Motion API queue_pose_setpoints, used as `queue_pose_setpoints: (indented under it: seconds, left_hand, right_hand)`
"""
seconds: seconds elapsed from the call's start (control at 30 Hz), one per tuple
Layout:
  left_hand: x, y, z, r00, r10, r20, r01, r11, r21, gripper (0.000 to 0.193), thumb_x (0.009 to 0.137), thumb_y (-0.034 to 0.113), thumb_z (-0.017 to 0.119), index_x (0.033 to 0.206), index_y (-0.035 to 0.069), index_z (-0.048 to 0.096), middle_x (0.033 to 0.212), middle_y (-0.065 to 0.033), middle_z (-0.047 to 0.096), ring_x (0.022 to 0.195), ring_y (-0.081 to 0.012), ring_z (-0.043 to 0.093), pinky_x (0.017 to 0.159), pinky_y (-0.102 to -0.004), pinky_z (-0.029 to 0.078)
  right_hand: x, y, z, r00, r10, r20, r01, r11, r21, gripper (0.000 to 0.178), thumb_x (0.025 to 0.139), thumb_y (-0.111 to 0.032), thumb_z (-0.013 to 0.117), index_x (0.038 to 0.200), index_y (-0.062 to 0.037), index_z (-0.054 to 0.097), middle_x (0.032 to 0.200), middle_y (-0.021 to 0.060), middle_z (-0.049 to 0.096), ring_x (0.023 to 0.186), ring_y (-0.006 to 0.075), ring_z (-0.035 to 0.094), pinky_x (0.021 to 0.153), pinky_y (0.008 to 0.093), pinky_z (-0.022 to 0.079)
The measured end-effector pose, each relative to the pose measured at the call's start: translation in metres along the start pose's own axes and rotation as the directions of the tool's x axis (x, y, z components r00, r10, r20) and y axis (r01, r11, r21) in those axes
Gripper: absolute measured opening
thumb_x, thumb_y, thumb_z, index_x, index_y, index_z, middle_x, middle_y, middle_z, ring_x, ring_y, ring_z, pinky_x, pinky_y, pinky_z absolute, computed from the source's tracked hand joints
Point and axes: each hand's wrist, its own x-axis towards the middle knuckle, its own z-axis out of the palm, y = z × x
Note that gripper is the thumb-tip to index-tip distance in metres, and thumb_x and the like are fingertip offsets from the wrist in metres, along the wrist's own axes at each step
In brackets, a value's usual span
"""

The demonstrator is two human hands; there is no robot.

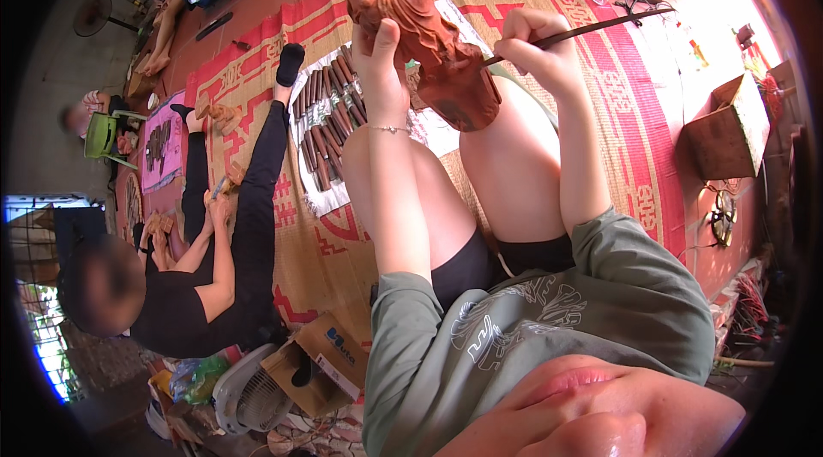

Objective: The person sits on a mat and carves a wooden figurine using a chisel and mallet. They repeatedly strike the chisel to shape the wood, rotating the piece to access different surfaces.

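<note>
A reddish-brown carved wooden figure [420, 37] was held raised above the bare knees, over the red-and-tan woven mat [634, 131], tilted with its base toward the wearer. The left hand [381, 58] was wrapped around the figure's middle, grip closed on it, thumb pressed on the front; a thin bracelet [390, 129] was seen at that wrist. The right hand [536, 45] was closed in a pinch grip on a slender dark carving tool [591, 28], its tip brought against the figure's lower side near the base. A white cloth carrying a row of dark chisels [330, 118] was laid on the mat beyond the knees. Toward the mat's left edge, a second person in black [219, 268] was seated with small wooden pieces in hand. A cardboard box [729, 127] was noted at the mat's right edge.
</note>
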Motion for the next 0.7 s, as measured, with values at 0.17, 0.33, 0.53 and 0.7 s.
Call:
queue_pose_setpoints:
  seconds: [0.17, 0.33, 0.53, 0.7]
  left_hand:
    - [0.002, -0.007, -0.012, 0.987, -0.081, -0.136, 0.073, 0.995, -0.064, 0.055, 0.089, 0.041, 0.055, 0.128, 0.004, 0.042, 0.122, -0.0074, 0.053, 0.111, -0.0216, 0.052, 0.096, -0.0377, 0.040]
    - [0.011, -0.021, -0.030, 0.950, -0.168, -0.262, 0.148, 0.984, -0.096, 0.059, 0.082, 0.052, 0.059, 0.113, 0.003, 0.048, 0.096, -0.0123, 0.056, 0.093, -0.0270, 0.057, 0.080, -0.0421, 0.048]
    - [0.012, -0.020, -0.027, 0.928, -0.165, -0.333, 0.085, 0.967, -0.240, 0.073, 0.078, 0.062, 0.055, 0.115, 0.000, 0.045, 0.098, -0.0159, 0.053, 0.090, -0.0306, 0.053, 0.082, -0.0469, 0.046]
    - [0.013, -0.025, -0.029, 0.967, -0.231, -0.108, 0.085, 0.691, -0.717, 0.077, 0.080, 0.067, 0.047, 0.125, 0.005, 0.041, 0.110, -0.0178, 0.050, 0.097, -0.0331, 0.052, 0.088, -0.0543, 0.044]
  right_hand:
    - [0.001, -0.001, -0.001, 0.994, -0.074, -0.085, 0.084, 0.990, 0.115, 0.027, 0.071, 0.007, 0.059, 0.056, -0.0038, 0.039, 0.057, 0.0016, 0.047, 0.047, 0.0055, 0.041, 0.042, 0.0202, 0.032]
    - [0.001, 0.004, 0.009, 0.997, -0.022, -0.070, 0.026, 0.998, 0.049, 0.025, 0.073, 0.001, 0.063, 0.058, -0.0045, 0.044, 0.055, -0.0030, 0.048, 0.049, 0.0021, 0.042, 0.043, 0.0197, 0.031]
    - [-0.001, -0.001, 0.015, 0.998, -0.023, -0.053, 0.026, 0.998, 0.050, 0.024, 0.075, 0.000, 0.064, 0.059, -0.0029, 0.045, 0.058, -0.0003, 0.052, 0.050, 0.0032, 0.046, 0.045, 0.0201, 0.035]
    - [0.001, -0.005, 0.014, 0.961, -0.158, -0.226, 0.215, 0.943, 0.254, 0.025, 0.077, 0.003, 0.060, 0.059, -0.0034, 0.044, 0.063, 0.0055, 0.056, 0.051, 0.0073, 0.047, 0.047, 0.0218, 0.037]
